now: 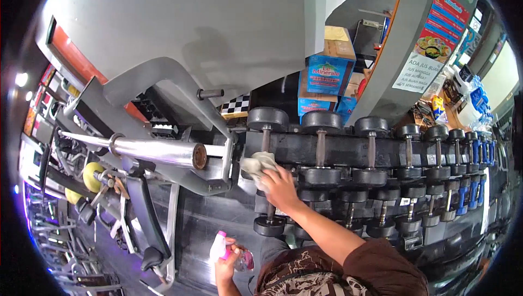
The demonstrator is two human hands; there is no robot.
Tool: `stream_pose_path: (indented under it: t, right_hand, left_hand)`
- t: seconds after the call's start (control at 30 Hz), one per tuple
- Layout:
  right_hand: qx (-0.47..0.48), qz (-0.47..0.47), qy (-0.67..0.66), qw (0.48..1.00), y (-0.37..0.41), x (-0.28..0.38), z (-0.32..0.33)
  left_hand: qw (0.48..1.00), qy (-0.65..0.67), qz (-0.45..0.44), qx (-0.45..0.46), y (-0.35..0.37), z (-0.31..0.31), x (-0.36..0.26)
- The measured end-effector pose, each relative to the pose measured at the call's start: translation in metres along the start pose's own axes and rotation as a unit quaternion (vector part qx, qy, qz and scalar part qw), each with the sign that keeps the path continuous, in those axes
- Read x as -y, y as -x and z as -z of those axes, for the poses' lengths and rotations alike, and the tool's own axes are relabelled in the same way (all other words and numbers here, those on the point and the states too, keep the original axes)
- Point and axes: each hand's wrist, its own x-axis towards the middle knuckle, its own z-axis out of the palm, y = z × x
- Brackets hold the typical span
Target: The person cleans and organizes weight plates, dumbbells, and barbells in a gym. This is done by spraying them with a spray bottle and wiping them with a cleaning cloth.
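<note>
My right hand (280,188) is closed on a pale, crumpled cloth (254,169) and presses it over the near head of the leftmost dumbbell on the upper tier. That dumbbell's far black head (267,118) and part of its handle show beyond the cloth. Low in the view, my left hand (225,270) grips a spray bottle with a white and pink top (218,246), held close to my body and apart from the rack. Its lower part looks see-through with a pinkish tint, partly covered by my fingers.
A two-tier dumbbell rack (348,151) runs to the right, with blue dumbbells (475,151) at its far end. A barbell sleeve (158,153) juts out at left beside a padded bench (148,217). Water cartons (329,72) are stacked behind the rack, near a grey pillar (389,67).
</note>
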Motion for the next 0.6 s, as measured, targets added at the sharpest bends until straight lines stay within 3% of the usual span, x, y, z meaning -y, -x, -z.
stream_pose_path:
  t: [0.03,0.1,0.2,0.3,0.37,0.4,0.57,0.6]
  right_hand:
    - [0.007,-0.028,-0.030,0.999,0.020,-0.007,0.002]
    - [0.111,-0.147,-0.078,0.980,0.057,-0.028,-0.007]
    - [0.122,-0.232,-0.081,0.962,0.122,-0.055,-0.052]
    - [0.016,-0.130,-0.173,0.976,0.087,-0.008,-0.009]
    - [-0.050,-0.009,-0.190,0.980,0.039,0.018,0.013]
    - [-0.035,0.019,-0.189,0.981,0.012,0.032,0.031]
    - [-0.036,0.017,-0.024,0.999,-0.030,0.005,-0.011]
    - [0.030,-0.043,-0.045,0.998,-0.022,0.003,0.007]
  left_hand:
    - [1.000,0.000,0.012,0.000,0.007,0.002,0.005]
    - [0.999,-0.021,0.017,-0.021,0.019,0.010,0.018]
    - [0.999,0.007,0.019,-0.029,0.025,0.004,0.016]
    - [0.999,-0.008,0.018,-0.035,0.024,0.000,0.024]
    - [0.999,-0.010,0.020,-0.031,0.017,-0.012,0.018]
    - [0.999,-0.017,0.023,-0.026,0.012,-0.019,0.013]
    - [0.999,0.046,0.017,0.006,0.006,-0.040,0.008]
    - [0.998,0.067,0.018,0.013,0.005,-0.040,0.009]
